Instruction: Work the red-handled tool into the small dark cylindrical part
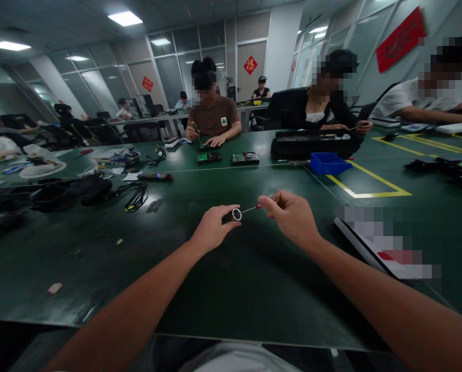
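Note:
My left hand [212, 227] is closed around a small dark cylinder with a bright ring at its end [236, 214], which looks like a flashlight or a round motor part; I cannot tell which. Between thumb and fingers my right hand [295, 217] grips a screwdriver [259, 205] with a red collar and a thin metal shaft. The shaft points left, and its tip is at the ringed end of the cylinder. Most of the screwdriver's handle is hidden by my fingers. Both hands are above the green tabletop [223, 289].
A white box [374, 248] lies right of my right arm. Beyond my hands are a blue bin [329, 163], circuit boards [245, 158] and a long black case [312, 144]. Coiled black cable [136, 196] lies at left. Across the table a person [215, 119] handles a board.

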`<action>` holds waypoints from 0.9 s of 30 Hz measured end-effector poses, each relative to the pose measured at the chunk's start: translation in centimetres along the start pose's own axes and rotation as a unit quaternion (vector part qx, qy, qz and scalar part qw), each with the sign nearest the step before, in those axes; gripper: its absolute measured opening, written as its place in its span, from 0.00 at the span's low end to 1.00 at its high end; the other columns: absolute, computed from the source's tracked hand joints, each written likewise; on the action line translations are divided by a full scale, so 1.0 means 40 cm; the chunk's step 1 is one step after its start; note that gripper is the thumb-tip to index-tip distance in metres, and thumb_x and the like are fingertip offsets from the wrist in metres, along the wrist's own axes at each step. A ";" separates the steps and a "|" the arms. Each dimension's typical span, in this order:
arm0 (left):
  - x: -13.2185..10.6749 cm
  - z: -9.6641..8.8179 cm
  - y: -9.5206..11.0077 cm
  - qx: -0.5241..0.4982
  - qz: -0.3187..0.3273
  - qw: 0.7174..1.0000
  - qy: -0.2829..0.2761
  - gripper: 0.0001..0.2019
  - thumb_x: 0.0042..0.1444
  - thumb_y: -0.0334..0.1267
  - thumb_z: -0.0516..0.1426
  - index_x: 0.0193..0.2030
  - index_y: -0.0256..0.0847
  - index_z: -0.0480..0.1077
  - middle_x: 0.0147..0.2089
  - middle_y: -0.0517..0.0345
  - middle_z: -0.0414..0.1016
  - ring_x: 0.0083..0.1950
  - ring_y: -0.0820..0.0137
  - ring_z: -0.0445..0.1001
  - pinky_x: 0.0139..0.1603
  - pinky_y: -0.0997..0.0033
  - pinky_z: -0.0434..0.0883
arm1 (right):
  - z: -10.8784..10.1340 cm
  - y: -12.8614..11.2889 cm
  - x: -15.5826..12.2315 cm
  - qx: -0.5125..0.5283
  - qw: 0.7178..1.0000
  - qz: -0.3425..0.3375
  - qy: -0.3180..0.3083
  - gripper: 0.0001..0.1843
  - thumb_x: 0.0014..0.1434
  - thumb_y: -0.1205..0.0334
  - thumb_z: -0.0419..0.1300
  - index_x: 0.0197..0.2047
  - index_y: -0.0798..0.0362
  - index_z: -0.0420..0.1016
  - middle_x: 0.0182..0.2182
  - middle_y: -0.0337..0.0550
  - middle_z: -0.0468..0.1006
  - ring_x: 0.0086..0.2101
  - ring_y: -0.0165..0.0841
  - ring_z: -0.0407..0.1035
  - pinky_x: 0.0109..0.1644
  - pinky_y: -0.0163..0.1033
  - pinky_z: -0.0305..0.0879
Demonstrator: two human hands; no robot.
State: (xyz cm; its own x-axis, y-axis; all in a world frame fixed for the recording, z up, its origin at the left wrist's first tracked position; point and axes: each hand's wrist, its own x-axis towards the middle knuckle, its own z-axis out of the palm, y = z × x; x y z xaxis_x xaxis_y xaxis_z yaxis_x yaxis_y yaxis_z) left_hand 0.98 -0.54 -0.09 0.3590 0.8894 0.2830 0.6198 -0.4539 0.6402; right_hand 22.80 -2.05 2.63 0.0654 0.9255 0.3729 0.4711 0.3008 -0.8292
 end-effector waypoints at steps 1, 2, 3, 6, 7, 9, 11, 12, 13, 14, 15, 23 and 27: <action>0.000 0.000 -0.001 -0.003 -0.005 1.000 0.006 0.24 0.57 0.39 0.64 0.60 0.47 0.71 0.56 0.52 0.77 0.56 0.58 0.73 0.59 0.55 0.66 | -0.001 -0.003 -0.002 -0.009 1.000 -0.009 0.000 0.20 0.60 0.43 0.62 0.27 0.50 0.73 0.20 0.39 0.75 0.22 0.32 0.67 0.28 0.40 0.60; 0.001 0.000 -0.001 -0.007 -0.010 1.000 0.012 0.24 0.56 0.38 0.64 0.60 0.46 0.72 0.57 0.52 0.76 0.57 0.58 0.73 0.60 0.56 0.66 | -0.001 -0.004 -0.005 -0.009 1.000 -0.022 -0.006 0.18 0.61 0.45 0.61 0.30 0.51 0.74 0.22 0.39 0.76 0.23 0.33 0.69 0.28 0.40 0.61; 0.002 -0.001 -0.001 -0.011 -0.015 1.000 0.019 0.23 0.56 0.38 0.65 0.60 0.45 0.72 0.57 0.52 0.76 0.58 0.58 0.73 0.61 0.56 0.66 | 0.000 -0.002 -0.007 -0.005 0.999 -0.037 -0.016 0.15 0.63 0.48 0.59 0.34 0.51 0.75 0.24 0.39 0.77 0.25 0.33 0.70 0.30 0.40 0.62; 0.004 -0.004 0.002 -0.012 -0.022 0.999 0.028 0.21 0.56 0.36 0.65 0.57 0.43 0.74 0.56 0.52 0.77 0.57 0.59 0.74 0.61 0.57 0.66 | 0.003 0.005 -0.011 -0.001 0.996 -0.078 -0.046 0.10 0.65 0.56 0.56 0.42 0.50 0.74 0.31 0.41 0.79 0.32 0.35 0.74 0.35 0.40 0.66; 0.005 -0.005 0.003 -0.010 -0.022 0.999 0.028 0.21 0.56 0.35 0.65 0.57 0.42 0.74 0.55 0.52 0.78 0.56 0.60 0.74 0.60 0.58 0.67 | 0.003 0.006 -0.012 -0.004 0.995 -0.084 -0.051 0.09 0.65 0.57 0.55 0.43 0.50 0.74 0.31 0.41 0.79 0.32 0.35 0.74 0.36 0.40 0.66; 0.005 -0.006 0.006 -0.001 -0.018 1.000 0.024 0.20 0.55 0.34 0.65 0.56 0.42 0.74 0.54 0.53 0.78 0.55 0.61 0.74 0.59 0.59 0.67 | 0.003 0.004 -0.012 -0.012 0.995 -0.078 -0.055 0.11 0.65 0.54 0.55 0.43 0.51 0.75 0.30 0.40 0.79 0.31 0.35 0.73 0.35 0.40 0.65; 0.004 -0.005 0.008 0.006 -0.008 1.000 0.020 0.20 0.55 0.33 0.65 0.56 0.42 0.74 0.53 0.54 0.79 0.55 0.61 0.74 0.59 0.60 0.67 | 0.002 -0.001 -0.011 -0.028 0.997 -0.058 -0.053 0.16 0.66 0.49 0.54 0.41 0.51 0.76 0.25 0.39 0.76 0.26 0.34 0.71 0.31 0.39 0.63; 0.004 -0.004 0.009 0.009 -0.004 1.000 0.019 0.20 0.55 0.33 0.65 0.56 0.43 0.74 0.53 0.54 0.79 0.55 0.62 0.74 0.58 0.60 0.67 | 0.003 -0.003 -0.011 -0.038 0.997 -0.049 -0.049 0.18 0.67 0.48 0.53 0.39 0.51 0.76 0.22 0.38 0.75 0.24 0.33 0.70 0.29 0.39 0.61; 0.003 -0.003 0.009 0.011 -0.001 1.000 0.018 0.20 0.55 0.34 0.65 0.56 0.43 0.74 0.53 0.54 0.79 0.55 0.62 0.74 0.58 0.60 0.67 | 0.003 -0.005 -0.011 -0.047 0.997 -0.046 -0.043 0.19 0.67 0.47 0.53 0.39 0.52 0.77 0.22 0.38 0.74 0.23 0.33 0.69 0.28 0.39 0.60; 0.002 -0.003 0.009 0.012 0.001 1.000 0.017 0.20 0.56 0.34 0.65 0.56 0.43 0.74 0.53 0.54 0.78 0.55 0.61 0.74 0.58 0.60 0.67 | 0.004 -0.006 -0.011 -0.053 0.997 -0.047 -0.038 0.18 0.67 0.48 0.52 0.42 0.52 0.77 0.23 0.38 0.74 0.23 0.33 0.69 0.28 0.39 0.60; 0.002 -0.002 0.008 0.013 0.003 1.000 0.017 0.21 0.56 0.34 0.65 0.57 0.44 0.74 0.54 0.54 0.78 0.55 0.61 0.74 0.59 0.59 0.67 | 0.005 -0.005 -0.011 -0.055 0.996 -0.054 -0.033 0.18 0.67 0.49 0.53 0.46 0.52 0.76 0.25 0.39 0.76 0.24 0.34 0.69 0.29 0.39 0.60; 0.003 -0.001 0.000 0.012 0.005 1.000 0.017 0.21 0.56 0.36 0.65 0.57 0.44 0.73 0.54 0.54 0.78 0.55 0.61 0.74 0.58 0.58 0.67 | 0.004 -0.004 -0.022 -0.042 0.994 -0.086 -0.057 0.17 0.70 0.52 0.47 0.52 0.51 0.71 0.32 0.43 0.77 0.30 0.36 0.71 0.33 0.41 0.63; 0.003 -0.003 0.009 0.027 -0.001 0.999 0.019 0.21 0.57 0.38 0.64 0.58 0.44 0.73 0.54 0.53 0.78 0.53 0.60 0.74 0.56 0.57 0.67 | 0.018 0.001 -0.024 0.037 0.997 -0.061 -0.003 0.14 0.68 0.54 0.51 0.51 0.50 0.68 0.35 0.44 0.78 0.33 0.36 0.72 0.37 0.43 0.65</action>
State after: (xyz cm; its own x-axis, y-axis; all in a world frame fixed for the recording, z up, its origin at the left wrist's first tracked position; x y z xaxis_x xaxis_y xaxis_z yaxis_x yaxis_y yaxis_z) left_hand 1.16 -0.59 0.28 0.3316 0.8917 0.3082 0.6584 -0.4527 0.6013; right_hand 22.12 -2.76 1.96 0.0065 0.8821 0.4710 0.4099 0.4273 -0.8058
